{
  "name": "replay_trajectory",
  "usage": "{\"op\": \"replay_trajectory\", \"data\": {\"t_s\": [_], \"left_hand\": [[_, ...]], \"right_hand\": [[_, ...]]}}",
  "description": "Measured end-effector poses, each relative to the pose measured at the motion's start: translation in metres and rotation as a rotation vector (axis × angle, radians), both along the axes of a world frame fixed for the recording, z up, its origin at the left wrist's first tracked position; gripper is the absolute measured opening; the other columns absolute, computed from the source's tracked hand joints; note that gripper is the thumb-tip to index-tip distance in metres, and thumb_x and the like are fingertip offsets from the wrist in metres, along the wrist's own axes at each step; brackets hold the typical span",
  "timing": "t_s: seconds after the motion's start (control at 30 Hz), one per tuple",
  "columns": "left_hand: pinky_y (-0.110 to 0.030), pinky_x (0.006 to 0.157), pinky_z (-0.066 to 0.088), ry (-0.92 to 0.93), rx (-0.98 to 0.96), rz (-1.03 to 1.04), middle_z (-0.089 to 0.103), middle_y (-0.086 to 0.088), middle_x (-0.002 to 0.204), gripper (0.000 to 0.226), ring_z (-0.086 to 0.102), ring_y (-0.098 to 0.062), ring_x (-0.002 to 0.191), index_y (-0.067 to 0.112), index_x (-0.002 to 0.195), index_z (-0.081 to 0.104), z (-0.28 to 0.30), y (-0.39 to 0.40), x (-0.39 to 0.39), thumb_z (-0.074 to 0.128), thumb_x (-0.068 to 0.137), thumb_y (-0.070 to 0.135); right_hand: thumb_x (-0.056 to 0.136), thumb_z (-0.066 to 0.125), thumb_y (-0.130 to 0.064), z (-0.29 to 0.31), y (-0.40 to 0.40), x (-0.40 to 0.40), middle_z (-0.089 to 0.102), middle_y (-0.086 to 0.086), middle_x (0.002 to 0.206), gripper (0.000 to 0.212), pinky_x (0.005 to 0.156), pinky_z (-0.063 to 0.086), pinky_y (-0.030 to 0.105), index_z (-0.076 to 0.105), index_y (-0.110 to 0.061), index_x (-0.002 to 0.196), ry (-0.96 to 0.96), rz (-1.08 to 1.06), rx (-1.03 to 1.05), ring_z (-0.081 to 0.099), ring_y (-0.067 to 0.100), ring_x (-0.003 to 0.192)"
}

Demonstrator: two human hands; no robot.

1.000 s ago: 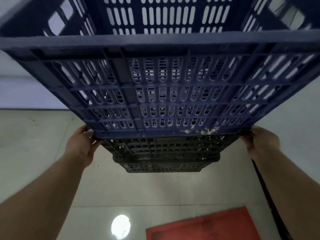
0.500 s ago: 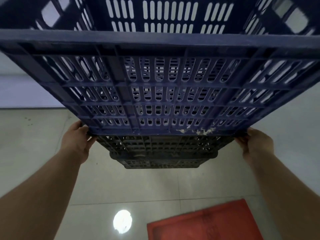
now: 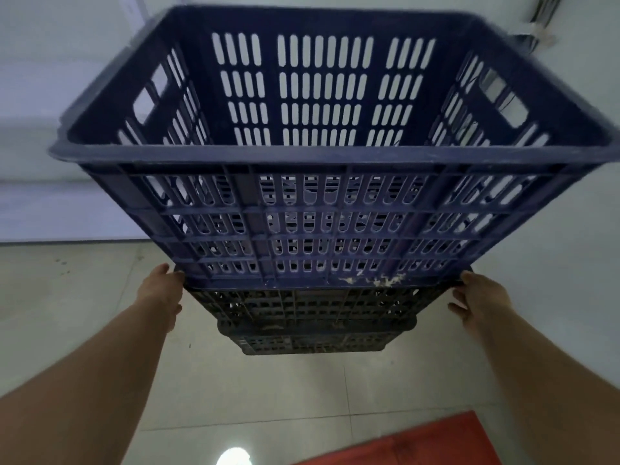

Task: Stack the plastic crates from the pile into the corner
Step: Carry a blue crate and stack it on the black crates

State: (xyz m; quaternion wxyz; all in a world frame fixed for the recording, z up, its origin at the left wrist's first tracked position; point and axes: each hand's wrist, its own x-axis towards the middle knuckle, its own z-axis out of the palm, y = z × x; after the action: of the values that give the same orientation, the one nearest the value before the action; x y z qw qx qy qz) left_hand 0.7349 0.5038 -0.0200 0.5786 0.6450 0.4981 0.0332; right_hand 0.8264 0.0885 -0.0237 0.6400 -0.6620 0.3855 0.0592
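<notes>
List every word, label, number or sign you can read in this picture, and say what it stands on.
None can be read.
The blue crate shows only slots and pale smears on its lower edge.
The dark crates beneath carry no visible print.
The red sheet is blurred.

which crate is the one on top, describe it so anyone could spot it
Start at the stack by the white wall on the tiled floor. The top one is the blue crate, sitting on darker black crates, with the left hand and right hand at its bottom corners. It alone is blue, empty, with whitish smears on its lower edge.
</notes>
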Motion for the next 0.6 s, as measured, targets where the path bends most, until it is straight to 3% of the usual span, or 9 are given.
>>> {"op": "replay_trajectory", "data": {"t_s": [0.07, 0.2, 0.3, 0.4, 0.53, 0.6], "left_hand": [[-0.047, 0.104, 0.033, -0.019, -0.018, -0.043, 0.036, -0.014, 0.151, 0.05, 0.038, -0.035, 0.134, 0.017, 0.147, 0.03, 0.01, 0.0, -0.008, 0.039, 0.098, 0.014], [-0.043, 0.107, 0.031, -0.06, -0.051, 0.02, 0.035, -0.007, 0.152, 0.047, 0.035, -0.03, 0.137, 0.019, 0.145, 0.036, 0.046, 0.004, -0.025, 0.041, 0.099, 0.026], [-0.04, 0.109, 0.03, -0.116, -0.085, 0.047, 0.038, -0.008, 0.151, 0.049, 0.034, -0.026, 0.138, 0.015, 0.143, 0.038, 0.093, 0.008, -0.028, 0.043, 0.098, 0.032], [-0.04, 0.109, 0.03, -0.17, -0.074, 0.028, 0.037, -0.008, 0.151, 0.051, 0.036, -0.025, 0.137, 0.016, 0.145, 0.035, 0.147, 0.015, -0.024, 0.039, 0.098, 0.037], [-0.04, 0.105, 0.034, -0.248, -0.019, 0.024, 0.043, -0.008, 0.147, 0.052, 0.041, -0.025, 0.132, 0.014, 0.142, 0.039, 0.219, 0.022, -0.017, 0.04, 0.097, 0.04], [-0.042, 0.106, 0.035, -0.253, 0.013, -0.049, 0.044, -0.007, 0.146, 0.052, 0.041, -0.025, 0.133, 0.014, 0.141, 0.04, 0.249, 0.017, -0.009, 0.037, 0.098, 0.043]], "right_hand": [[0.094, 0.051, -0.021, 0.013, -0.003, 0.0, 0.054, 0.006, 0.108, 0.036, 0.083, 0.042, 0.04, 0.053, -0.006, 0.127, 0.028, -0.003, -0.064, 0.05, 0.022, 0.094], [0.09, 0.058, -0.031, 0.054, -0.009, -0.002, 0.058, 0.009, 0.122, 0.036, 0.082, 0.044, 0.044, 0.059, -0.009, 0.117, 0.044, -0.022, -0.094, 0.054, 0.029, 0.105], [0.093, 0.053, -0.027, 0.102, -0.014, -0.006, 0.058, 0.017, 0.127, 0.035, 0.097, 0.043, 0.049, 0.059, -0.009, 0.122, -0.009, 0.011, -0.108, 0.054, 0.036, 0.118], [0.096, 0.049, -0.032, 0.157, -0.02, -0.007, 0.055, 0.012, 0.128, 0.04, 0.098, 0.04, 0.043, 0.055, -0.011, 0.129, -0.073, -0.001, -0.074, 0.053, 0.027, 0.112], [0.098, 0.037, -0.041, 0.226, -0.027, -0.003, 0.054, 0.012, 0.133, 0.041, 0.098, 0.036, 0.044, 0.054, -0.012, 0.121, -0.151, 0.054, -0.071, 0.049, 0.022, 0.106], [0.098, 0.035, -0.04, 0.256, -0.022, 0.004, 0.057, 0.011, 0.122, 0.044, 0.098, 0.038, 0.044, 0.052, -0.011, 0.127, -0.194, 0.119, -0.091, 0.05, 0.022, 0.104]]}}
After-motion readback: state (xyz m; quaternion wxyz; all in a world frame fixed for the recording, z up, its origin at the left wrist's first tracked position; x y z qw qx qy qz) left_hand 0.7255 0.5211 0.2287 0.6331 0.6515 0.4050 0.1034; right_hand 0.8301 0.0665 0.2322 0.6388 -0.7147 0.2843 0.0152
